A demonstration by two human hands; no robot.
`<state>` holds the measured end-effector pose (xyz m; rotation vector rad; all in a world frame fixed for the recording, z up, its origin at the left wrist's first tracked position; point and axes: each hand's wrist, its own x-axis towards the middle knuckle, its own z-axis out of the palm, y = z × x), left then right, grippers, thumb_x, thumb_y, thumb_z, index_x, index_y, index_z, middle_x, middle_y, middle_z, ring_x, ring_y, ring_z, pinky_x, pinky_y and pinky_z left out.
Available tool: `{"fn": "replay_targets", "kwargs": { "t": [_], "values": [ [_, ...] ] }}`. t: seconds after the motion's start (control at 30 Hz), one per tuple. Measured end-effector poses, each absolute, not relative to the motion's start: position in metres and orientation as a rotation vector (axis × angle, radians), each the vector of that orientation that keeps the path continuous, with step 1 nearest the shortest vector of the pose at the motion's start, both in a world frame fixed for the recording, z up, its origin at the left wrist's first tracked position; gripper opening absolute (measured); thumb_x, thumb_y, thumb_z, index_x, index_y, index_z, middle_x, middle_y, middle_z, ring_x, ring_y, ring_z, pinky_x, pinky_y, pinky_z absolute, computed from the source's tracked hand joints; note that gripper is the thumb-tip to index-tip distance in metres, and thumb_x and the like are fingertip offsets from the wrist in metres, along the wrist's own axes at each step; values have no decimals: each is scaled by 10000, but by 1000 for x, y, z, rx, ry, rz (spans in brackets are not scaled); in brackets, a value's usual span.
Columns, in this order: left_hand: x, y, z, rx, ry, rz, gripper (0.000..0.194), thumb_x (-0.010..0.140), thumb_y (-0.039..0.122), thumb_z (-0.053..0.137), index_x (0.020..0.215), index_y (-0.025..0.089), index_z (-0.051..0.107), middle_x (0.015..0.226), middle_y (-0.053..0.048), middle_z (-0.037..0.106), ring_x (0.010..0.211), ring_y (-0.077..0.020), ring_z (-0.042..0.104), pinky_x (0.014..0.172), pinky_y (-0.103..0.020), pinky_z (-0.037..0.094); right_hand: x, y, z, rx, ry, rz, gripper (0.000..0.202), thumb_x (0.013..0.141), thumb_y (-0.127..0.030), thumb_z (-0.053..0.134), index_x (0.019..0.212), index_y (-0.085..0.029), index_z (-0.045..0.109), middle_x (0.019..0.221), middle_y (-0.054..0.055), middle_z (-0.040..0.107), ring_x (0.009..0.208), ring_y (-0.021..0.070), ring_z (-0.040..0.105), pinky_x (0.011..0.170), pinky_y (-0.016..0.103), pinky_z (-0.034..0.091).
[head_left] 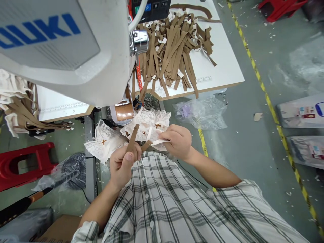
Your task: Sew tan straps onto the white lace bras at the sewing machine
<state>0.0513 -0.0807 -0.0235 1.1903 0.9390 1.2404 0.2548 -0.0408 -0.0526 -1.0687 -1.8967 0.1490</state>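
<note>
Closed around a brown strap [132,137], my left hand [124,162] is in front of my shirt, with the strap's end pointing up past the fingers. To its right, my right hand [177,141] pinches the edge of a white lace piece [154,133]. A short brown strap end shows between the two hands. More white lace with a small brown bow [103,143] hangs just left of them, below the sewing machine's curved tan plate [124,112]. The lace behind my right hand also bears brown bows.
The large white sewing machine head [101,67] overhangs the work. Many brown straps [174,50] lie piled on the white table [222,64] at upper right. Other straps and lace [19,104] hang at far left, above a red stool [27,165].
</note>
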Motion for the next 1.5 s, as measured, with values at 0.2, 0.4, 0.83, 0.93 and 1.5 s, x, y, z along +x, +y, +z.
{"fn": "replay_targets", "kwargs": {
  "t": [0.2,0.4,0.83,0.93,1.5],
  "values": [
    [48,-81,-22,1225,985,1216,506,983,446,470,553,207,350,509,19,331,540,-159,459,582,-349,424,254,-43,-53,-1059,-1911,231,172,895,-166,579,750,-253,608,528,-31,483,494,114,438,494,273,303],
    [45,-84,-21,1227,942,1223,478,993,393,467,566,200,373,528,13,348,567,-160,476,589,-351,426,252,-44,-51,-1111,-1960,164,202,901,-190,568,718,-258,620,520,-23,497,481,120,456,484,268,336],
    [43,-83,-19,1245,960,1232,484,997,411,472,575,196,371,526,18,327,565,-157,474,586,-343,428,246,-42,-47,-1051,-1910,124,209,898,-182,594,698,-240,616,532,-30,493,486,101,442,484,255,336],
    [42,-83,-18,1236,910,1243,460,1007,372,464,591,192,385,543,18,332,577,-152,458,596,-339,411,245,-41,-46,-1037,-1905,140,200,897,-169,598,707,-229,608,534,-32,484,486,98,435,481,253,328],
    [44,-91,-26,1412,764,1209,375,991,298,489,644,182,406,567,20,381,611,-138,482,624,-335,408,239,-43,-57,-915,-1713,195,142,886,-187,661,783,-232,574,601,-48,483,495,83,453,484,225,345]
  ]
}}
